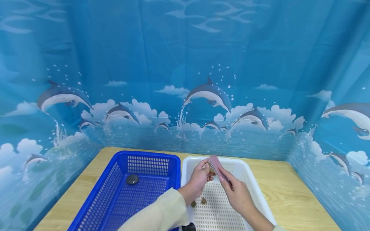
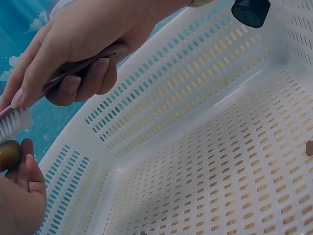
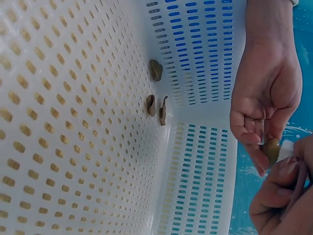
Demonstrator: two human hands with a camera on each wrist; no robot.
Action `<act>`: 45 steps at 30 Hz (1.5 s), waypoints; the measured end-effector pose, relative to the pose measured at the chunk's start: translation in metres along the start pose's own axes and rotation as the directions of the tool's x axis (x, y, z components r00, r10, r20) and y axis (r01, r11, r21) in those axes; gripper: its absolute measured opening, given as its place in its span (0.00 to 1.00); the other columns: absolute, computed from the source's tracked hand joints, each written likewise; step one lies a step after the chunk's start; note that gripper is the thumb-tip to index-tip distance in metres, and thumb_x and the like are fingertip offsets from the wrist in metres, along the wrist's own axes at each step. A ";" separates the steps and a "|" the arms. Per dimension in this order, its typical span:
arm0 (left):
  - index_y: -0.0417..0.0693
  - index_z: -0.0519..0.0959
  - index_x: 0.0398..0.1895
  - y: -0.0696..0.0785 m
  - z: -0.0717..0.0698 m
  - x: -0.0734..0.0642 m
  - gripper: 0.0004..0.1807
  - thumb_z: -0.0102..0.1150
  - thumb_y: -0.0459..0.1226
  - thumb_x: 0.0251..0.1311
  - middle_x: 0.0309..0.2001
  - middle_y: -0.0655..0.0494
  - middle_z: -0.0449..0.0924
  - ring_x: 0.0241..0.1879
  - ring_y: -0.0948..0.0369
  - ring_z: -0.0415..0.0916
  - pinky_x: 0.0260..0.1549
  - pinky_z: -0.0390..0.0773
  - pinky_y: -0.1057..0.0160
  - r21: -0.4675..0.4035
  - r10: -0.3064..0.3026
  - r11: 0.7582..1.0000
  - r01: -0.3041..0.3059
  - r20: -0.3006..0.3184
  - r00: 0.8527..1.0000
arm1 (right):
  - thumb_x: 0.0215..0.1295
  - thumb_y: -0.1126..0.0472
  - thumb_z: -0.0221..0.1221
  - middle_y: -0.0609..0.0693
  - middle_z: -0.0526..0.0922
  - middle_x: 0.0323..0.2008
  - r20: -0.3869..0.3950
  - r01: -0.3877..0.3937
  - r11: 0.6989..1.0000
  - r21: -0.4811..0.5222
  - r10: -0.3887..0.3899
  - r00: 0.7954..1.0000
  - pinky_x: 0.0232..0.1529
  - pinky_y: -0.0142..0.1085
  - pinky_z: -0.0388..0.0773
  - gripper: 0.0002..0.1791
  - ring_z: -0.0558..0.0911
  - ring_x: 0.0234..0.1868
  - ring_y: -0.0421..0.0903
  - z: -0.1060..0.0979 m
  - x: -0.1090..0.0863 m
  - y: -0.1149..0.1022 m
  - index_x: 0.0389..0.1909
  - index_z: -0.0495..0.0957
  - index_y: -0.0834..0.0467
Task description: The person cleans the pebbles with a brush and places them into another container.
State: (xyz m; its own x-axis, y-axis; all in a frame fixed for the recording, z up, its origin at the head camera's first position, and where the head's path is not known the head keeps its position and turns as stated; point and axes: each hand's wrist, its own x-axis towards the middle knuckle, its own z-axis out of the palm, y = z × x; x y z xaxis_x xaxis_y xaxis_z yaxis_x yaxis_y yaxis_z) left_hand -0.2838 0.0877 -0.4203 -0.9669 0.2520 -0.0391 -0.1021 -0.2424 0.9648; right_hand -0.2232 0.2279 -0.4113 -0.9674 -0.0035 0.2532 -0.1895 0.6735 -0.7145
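Above the white basket [image 1: 258, 189], my left hand [image 1: 198, 180] holds a small, shiny, olive-brown rounded piece [image 3: 270, 150] between fingers and thumb. In my right hand [image 1: 239, 195] is a pink brush [image 1: 215, 162], gripped along its handle. Its white bristles [image 2: 17, 122] face the piece and lie right at its surface in the right wrist view. The handle [image 2: 115, 51] runs back through the curled fingers in the left wrist view. On the basket floor below lie several brown shell-like pieces [image 3: 155, 70], gathered by one wall.
A blue basket [image 1: 180, 166] stands close on the left, with a dark, smooth, rounded object [image 1: 132, 179] inside. Both baskets are on a wooden table [image 1: 292, 192]. Blue dolphin-print sheets [image 1: 173, 64] surround it. A black object [image 1: 189, 227] shows at the bottom edge.
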 end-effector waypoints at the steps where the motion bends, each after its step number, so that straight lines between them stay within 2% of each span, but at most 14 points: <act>1: 0.39 0.65 0.69 0.000 0.000 0.000 0.22 0.37 0.35 0.75 0.44 0.49 0.82 0.35 0.63 0.76 0.36 0.76 0.67 0.018 -0.006 1.000 0.006 0.002 1.000 | 0.74 0.54 0.53 0.45 0.67 0.15 0.004 0.001 1.000 -0.004 -0.001 1.000 0.18 0.31 0.69 0.23 0.62 0.14 0.37 0.000 0.000 0.000 0.67 0.70 0.49; 5: 0.37 0.67 0.67 0.001 0.000 -0.001 0.22 0.41 0.32 0.72 0.42 0.49 0.83 0.36 0.63 0.78 0.34 0.77 0.67 0.075 -0.032 0.997 0.029 0.041 0.999 | 0.73 0.54 0.54 0.44 0.67 0.14 -0.018 0.035 0.999 -0.017 -0.035 0.999 0.19 0.30 0.69 0.23 0.62 0.14 0.37 0.001 -0.001 0.001 0.67 0.71 0.51; 10: 0.38 0.64 0.69 0.001 0.000 -0.004 0.23 0.42 0.33 0.73 0.46 0.47 0.84 0.37 0.63 0.81 0.31 0.75 0.69 0.133 -0.068 0.990 0.053 0.105 0.992 | 0.73 0.56 0.54 0.44 0.73 0.18 -0.061 0.040 0.998 -0.050 -0.044 0.997 0.21 0.30 0.71 0.22 0.65 0.15 0.37 0.000 0.000 0.000 0.67 0.71 0.52; 12: 0.39 0.63 0.70 0.001 -0.001 -0.004 0.23 0.41 0.34 0.74 0.47 0.47 0.84 0.38 0.62 0.82 0.30 0.74 0.70 0.143 -0.069 0.988 0.050 0.127 0.990 | 0.73 0.57 0.53 0.45 0.74 0.20 -0.082 0.034 0.998 -0.056 -0.039 0.996 0.20 0.30 0.70 0.22 0.65 0.15 0.37 -0.002 0.000 -0.001 0.67 0.71 0.52; 15: 0.40 0.65 0.69 0.000 0.000 -0.003 0.22 0.40 0.35 0.75 0.46 0.45 0.84 0.39 0.60 0.83 0.29 0.71 0.71 0.113 -0.060 0.993 0.045 0.135 0.989 | 0.74 0.57 0.53 0.45 0.70 0.18 -0.102 0.020 0.998 -0.055 -0.025 0.994 0.19 0.30 0.68 0.23 0.63 0.15 0.38 -0.004 0.000 0.001 0.67 0.70 0.51; 20: 0.40 0.67 0.68 0.000 -0.001 -0.002 0.22 0.37 0.38 0.77 0.46 0.46 0.84 0.37 0.62 0.84 0.28 0.69 0.71 0.040 -0.043 0.998 0.040 0.094 0.995 | 0.74 0.55 0.52 0.44 0.64 0.15 -0.086 0.002 0.999 -0.034 -0.005 0.996 0.16 0.30 0.65 0.23 0.62 0.15 0.37 -0.006 0.000 0.000 0.68 0.69 0.51; 25: 0.40 0.65 0.69 -0.001 -0.002 -0.001 0.23 0.37 0.40 0.77 0.44 0.44 0.85 0.33 0.65 0.83 0.27 0.68 0.71 0.014 -0.038 0.999 0.038 0.035 0.999 | 0.75 0.54 0.51 0.45 0.65 0.16 -0.056 -0.013 1.000 -0.025 0.011 0.998 0.18 0.30 0.67 0.23 0.62 0.15 0.37 -0.005 -0.001 -0.001 0.68 0.68 0.51; 28: 0.45 0.63 0.71 -0.001 -0.004 -0.001 0.23 0.37 0.39 0.77 0.39 0.43 0.86 0.30 0.67 0.82 0.26 0.67 0.72 -0.004 -0.035 0.999 0.035 0.002 0.999 | 0.75 0.54 0.51 0.45 0.66 0.16 -0.044 -0.016 0.999 -0.028 0.015 0.999 0.19 0.30 0.67 0.23 0.63 0.16 0.38 -0.004 -0.001 -0.002 0.68 0.68 0.51; 31: 0.49 0.63 0.72 -0.001 -0.005 0.000 0.23 0.36 0.39 0.77 0.37 0.47 0.86 0.29 0.67 0.81 0.25 0.65 0.72 -0.010 -0.024 1.000 0.024 -0.015 1.000 | 0.74 0.55 0.52 0.46 0.68 0.17 -0.032 -0.026 0.999 -0.025 0.026 0.999 0.20 0.30 0.69 0.23 0.65 0.17 0.38 -0.003 0.000 -0.001 0.68 0.68 0.50; 34: 0.49 0.65 0.70 -0.001 -0.004 -0.001 0.22 0.37 0.40 0.77 0.39 0.50 0.86 0.30 0.65 0.82 0.23 0.64 0.73 -0.003 0.000 1.000 0.000 -0.037 0.999 | 0.74 0.55 0.53 0.49 0.77 0.24 -0.031 -0.017 1.000 -0.014 0.016 0.999 0.23 0.30 0.72 0.23 0.68 0.19 0.39 -0.002 0.000 0.000 0.68 0.69 0.49; 38: 0.45 0.69 0.65 0.000 -0.003 -0.003 0.22 0.41 0.45 0.75 0.41 0.49 0.86 0.35 0.61 0.84 0.27 0.67 0.71 0.041 0.004 0.999 -0.001 -0.076 0.997 | 0.74 0.55 0.53 0.48 0.77 0.25 -0.033 0.010 1.000 0.003 -0.009 0.999 0.24 0.30 0.74 0.23 0.69 0.20 0.39 -0.002 -0.001 0.000 0.68 0.69 0.49; 40: 0.43 0.71 0.58 -0.001 -0.002 -0.003 0.21 0.43 0.47 0.74 0.38 0.50 0.86 0.33 0.61 0.83 0.27 0.67 0.70 0.061 -0.010 0.998 0.015 -0.091 0.996 | 0.74 0.55 0.52 0.46 0.70 0.20 -0.033 0.017 1.000 0.010 -0.017 0.999 0.23 0.30 0.73 0.23 0.67 0.18 0.39 -0.002 -0.001 -0.001 0.68 0.69 0.50; 42: 0.44 0.72 0.51 -0.001 -0.001 -0.003 0.19 0.43 0.50 0.74 0.33 0.53 0.85 0.30 0.63 0.80 0.26 0.67 0.70 0.074 -0.033 0.996 0.040 -0.092 0.995 | 0.74 0.54 0.52 0.45 0.69 0.19 -0.039 0.025 1.000 0.018 -0.024 0.999 0.23 0.30 0.72 0.23 0.67 0.18 0.39 -0.002 -0.001 -0.002 0.68 0.69 0.50; 45: 0.46 0.70 0.41 -0.003 0.001 -0.002 0.19 0.41 0.52 0.74 0.26 0.59 0.76 0.24 0.66 0.70 0.21 0.62 0.72 0.062 -0.078 0.995 0.082 -0.061 0.995 | 0.74 0.53 0.52 0.45 0.68 0.18 -0.051 0.037 0.999 0.029 -0.035 0.998 0.21 0.30 0.72 0.23 0.65 0.17 0.38 -0.002 -0.002 -0.002 0.68 0.69 0.50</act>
State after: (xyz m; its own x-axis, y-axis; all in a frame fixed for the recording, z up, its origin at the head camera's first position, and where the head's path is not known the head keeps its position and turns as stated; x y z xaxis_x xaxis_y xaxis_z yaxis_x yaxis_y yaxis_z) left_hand -0.2814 0.0884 -0.4226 -0.9683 0.2130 -0.1303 -0.1666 -0.1621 0.9726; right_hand -0.2201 0.2279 -0.4087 -0.9503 0.0105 0.3112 -0.2298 0.6509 -0.7235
